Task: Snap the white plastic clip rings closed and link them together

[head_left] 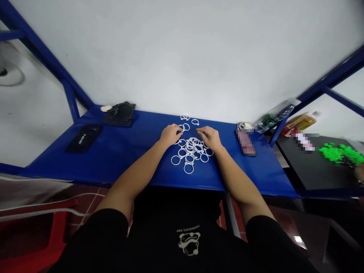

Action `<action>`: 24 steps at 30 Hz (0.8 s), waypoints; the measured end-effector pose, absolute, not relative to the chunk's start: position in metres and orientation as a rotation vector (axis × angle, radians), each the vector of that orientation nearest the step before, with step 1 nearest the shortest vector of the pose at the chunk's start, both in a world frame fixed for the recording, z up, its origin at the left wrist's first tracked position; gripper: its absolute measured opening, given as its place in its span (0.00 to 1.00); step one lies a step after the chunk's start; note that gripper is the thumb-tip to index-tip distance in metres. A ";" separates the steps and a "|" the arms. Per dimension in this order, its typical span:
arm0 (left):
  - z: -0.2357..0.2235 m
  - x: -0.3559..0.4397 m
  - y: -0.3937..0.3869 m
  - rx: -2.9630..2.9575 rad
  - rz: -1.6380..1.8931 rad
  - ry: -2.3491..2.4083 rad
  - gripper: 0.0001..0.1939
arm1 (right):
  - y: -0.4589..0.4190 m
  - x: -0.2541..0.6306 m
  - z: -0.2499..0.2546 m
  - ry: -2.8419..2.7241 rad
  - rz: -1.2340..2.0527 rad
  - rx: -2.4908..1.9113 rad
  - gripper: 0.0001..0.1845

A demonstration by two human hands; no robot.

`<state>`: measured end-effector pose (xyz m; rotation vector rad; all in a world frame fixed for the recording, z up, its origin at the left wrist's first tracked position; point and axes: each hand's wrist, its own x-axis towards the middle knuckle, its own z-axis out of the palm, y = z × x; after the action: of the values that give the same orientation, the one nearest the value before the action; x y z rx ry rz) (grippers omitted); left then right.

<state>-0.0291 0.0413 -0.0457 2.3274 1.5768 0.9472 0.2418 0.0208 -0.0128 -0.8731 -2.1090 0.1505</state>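
A pile of thin white plastic rings (189, 157), each with a small knob on its rim, lies on the blue table in front of me. My left hand (170, 135) is closed at the pile's far left, its thumb and fingers pinching a white ring (186, 127) by the rim; a second ring is partly hidden beside the fingertips. Over the pile's far right side, my right hand (209, 137) is closed in a pinch. Whatever sits between its fingertips is too small to make out. Beyond both hands lie a single white ring (195, 121) and a small cluster of rings (184, 117).
On the blue table (119, 159), a black pouch (84, 138) and a black plastic bag (121, 113) lie left. A phone (246, 142), a coiled white cable (245, 125) and a clear bottle (274, 116) are right. Green pieces (338, 152) cover part of the adjoining dark table.
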 end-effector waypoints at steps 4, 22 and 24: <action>-0.053 -0.030 0.046 2.346 0.931 1.613 0.04 | 0.023 0.243 -0.019 -2.100 0.181 -0.963 0.12; -0.036 -0.020 0.031 2.390 0.824 1.418 0.09 | 0.020 0.237 -0.022 -2.183 0.238 -0.969 0.11; -0.032 -0.018 0.029 2.389 0.913 1.384 0.10 | 0.019 0.236 -0.022 -2.178 0.235 -0.972 0.12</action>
<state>-0.0184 0.0289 -0.0322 2.3893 1.3844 0.9126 0.2360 0.0194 -0.0217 -0.9720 -2.1784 0.2349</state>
